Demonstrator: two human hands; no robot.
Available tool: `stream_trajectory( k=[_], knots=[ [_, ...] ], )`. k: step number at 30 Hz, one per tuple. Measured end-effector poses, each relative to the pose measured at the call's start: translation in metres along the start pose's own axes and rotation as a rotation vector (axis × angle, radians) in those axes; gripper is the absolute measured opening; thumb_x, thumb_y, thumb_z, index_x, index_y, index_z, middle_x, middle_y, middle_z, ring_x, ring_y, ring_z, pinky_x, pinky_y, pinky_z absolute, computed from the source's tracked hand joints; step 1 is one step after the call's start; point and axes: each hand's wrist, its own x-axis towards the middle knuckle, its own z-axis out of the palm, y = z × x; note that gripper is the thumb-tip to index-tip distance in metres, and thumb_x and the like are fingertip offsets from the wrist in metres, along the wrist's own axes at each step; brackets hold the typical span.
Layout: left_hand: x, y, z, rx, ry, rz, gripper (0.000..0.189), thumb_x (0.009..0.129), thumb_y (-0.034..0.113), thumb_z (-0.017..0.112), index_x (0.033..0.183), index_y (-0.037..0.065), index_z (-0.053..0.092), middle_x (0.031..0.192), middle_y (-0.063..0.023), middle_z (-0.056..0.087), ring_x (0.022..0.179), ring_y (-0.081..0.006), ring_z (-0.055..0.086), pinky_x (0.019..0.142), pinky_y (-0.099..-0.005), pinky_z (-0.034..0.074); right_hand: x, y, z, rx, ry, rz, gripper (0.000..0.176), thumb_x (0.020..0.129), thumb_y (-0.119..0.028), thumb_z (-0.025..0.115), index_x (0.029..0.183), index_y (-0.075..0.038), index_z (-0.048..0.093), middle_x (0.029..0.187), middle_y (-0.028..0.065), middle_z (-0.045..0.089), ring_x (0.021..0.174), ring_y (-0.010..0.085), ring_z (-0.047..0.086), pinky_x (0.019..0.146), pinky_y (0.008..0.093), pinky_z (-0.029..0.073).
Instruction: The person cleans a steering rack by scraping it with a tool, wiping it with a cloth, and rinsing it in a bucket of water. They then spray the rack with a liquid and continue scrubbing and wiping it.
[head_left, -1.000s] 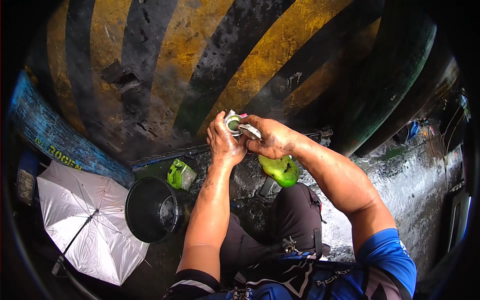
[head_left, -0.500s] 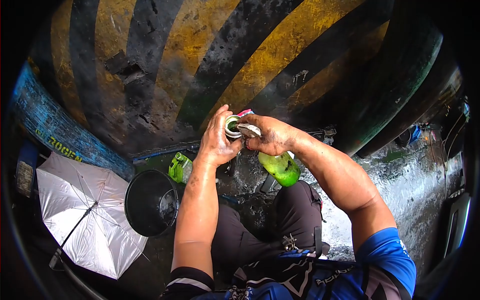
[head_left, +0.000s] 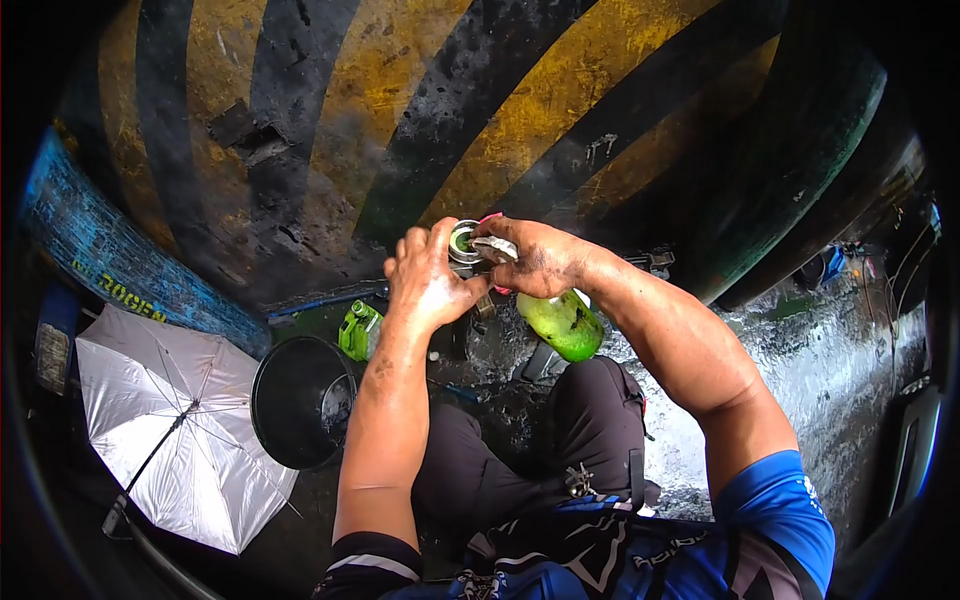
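My left hand [head_left: 425, 275] is closed around the side of a round, hollow metal part [head_left: 457, 247], its ringed opening turned up towards me and greenish inside. From the other side, my right hand [head_left: 545, 258] grips a pale, dirt-stained flat piece [head_left: 497, 249] right at that opening. What kind of tool this piece is, and whether its far end enters the opening, I cannot make out. Something pink or red shows behind the fingers. Just below my right hand stands a clear plastic container [head_left: 572, 335] with bright green liquid and dark bits.
To the left are a black bucket [head_left: 268, 400], an open silver umbrella [head_left: 140, 390] and a blue gas cylinder [head_left: 130, 245]. A green jug [head_left: 354, 335] lies near my left forearm. Ahead rises a yellow-and-black striped surface [head_left: 390, 90]; dark green cylinders [head_left: 800, 190] stand at right.
Both hands shift only slightly. My left hand's fingers have spread a little on the metal part, and the pale piece in my right hand has tilted slightly at the opening.
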Motion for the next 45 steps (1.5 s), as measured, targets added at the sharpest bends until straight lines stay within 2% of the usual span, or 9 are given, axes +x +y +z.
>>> stream_trajectory(
  k=[3,7,14,22,29,35,38,42,45],
  knots=[
    [0.021,-0.035,0.008,-0.154,0.033,0.326,0.076,0.059,0.021,0.082,0.125,0.008,0.047,0.127,-0.0161,0.049,0.118,-0.0346,0.051,0.099,-0.0461,0.041,0.002,0.002,-0.001,0.075,-0.087,0.018,0.058,0.080,-0.016,0.066,0.131,0.002,0.046,0.107,0.0242,0.064,0.101,0.0341,0.064,0.087,0.0382,0.051],
    [0.033,-0.044,0.019,-1.142,-0.417,0.080,0.071,0.067,0.011,0.074,0.129,0.003,0.041,0.122,-0.0122,0.055,0.115,-0.0215,0.053,0.095,-0.0330,0.044,-0.001,-0.012,-0.001,0.066,-0.030,0.067,0.057,0.079,-0.017,0.065,0.130,0.002,0.047,0.106,0.0229,0.065,0.101,0.0332,0.065,0.088,0.0386,0.051],
    [0.014,-0.009,0.034,-0.254,0.046,-0.126,0.077,0.071,0.031,0.078,0.136,0.012,0.041,0.130,-0.0192,0.052,0.128,-0.0358,0.044,0.105,-0.0448,0.036,0.007,-0.004,-0.006,0.045,0.053,0.001,0.055,0.080,-0.019,0.067,0.127,0.003,0.049,0.110,0.0237,0.064,0.106,0.0341,0.062,0.092,0.0382,0.049],
    [0.020,-0.042,0.021,-0.772,-0.119,0.092,0.059,0.068,0.020,0.082,0.118,0.009,0.052,0.103,-0.0145,0.067,0.094,-0.0257,0.066,0.080,-0.0344,0.053,0.010,-0.020,-0.007,0.014,-0.063,0.032,0.056,0.080,-0.021,0.067,0.128,0.001,0.051,0.112,0.0215,0.064,0.108,0.0325,0.062,0.092,0.0374,0.048],
    [0.006,-0.036,0.023,-0.376,0.127,0.080,0.062,0.080,0.021,0.072,0.132,0.007,0.042,0.121,-0.0244,0.054,0.113,-0.0407,0.054,0.096,-0.0431,0.045,0.014,-0.016,-0.013,0.061,-0.017,-0.094,0.051,0.079,-0.018,0.066,0.125,0.000,0.053,0.106,0.0207,0.066,0.102,0.0322,0.064,0.088,0.0388,0.049],
    [0.014,-0.041,0.008,-0.289,0.116,0.015,0.058,0.071,0.019,0.081,0.118,0.006,0.051,0.107,-0.0164,0.063,0.097,-0.0293,0.064,0.084,-0.0372,0.051,0.017,-0.021,-0.002,0.001,-0.058,-0.013,0.053,0.080,-0.021,0.063,0.128,-0.001,0.052,0.106,0.0220,0.066,0.102,0.0339,0.063,0.089,0.0387,0.049],
    [0.017,-0.057,0.022,-0.698,0.068,0.052,0.062,0.073,0.015,0.081,0.122,0.007,0.045,0.107,-0.0108,0.063,0.096,-0.0167,0.061,0.083,-0.0320,0.050,0.017,-0.022,0.000,0.065,-0.035,0.042,0.056,0.077,-0.009,0.064,0.130,0.001,0.048,0.105,0.0173,0.066,0.098,0.0240,0.064,0.088,0.0345,0.050],
    [0.031,-0.064,0.030,-0.951,0.078,-0.051,0.064,0.077,0.017,0.079,0.131,0.008,0.045,0.108,-0.0099,0.061,0.097,-0.0164,0.057,0.086,-0.0310,0.048,0.016,-0.007,0.009,0.181,0.082,-0.043,0.056,0.079,-0.008,0.065,0.132,-0.002,0.048,0.112,0.0135,0.064,0.104,0.0224,0.061,0.092,0.0338,0.048],
    [0.051,-0.075,0.031,-0.663,0.212,-0.278,0.064,0.081,0.032,0.076,0.131,0.006,0.044,0.115,-0.0172,0.062,0.101,-0.0242,0.061,0.087,-0.0349,0.049,0.018,0.011,0.032,0.345,0.099,-0.086,0.051,0.081,-0.005,0.063,0.130,-0.003,0.049,0.113,0.0121,0.062,0.105,0.0206,0.060,0.090,0.0318,0.049]
  ],
)
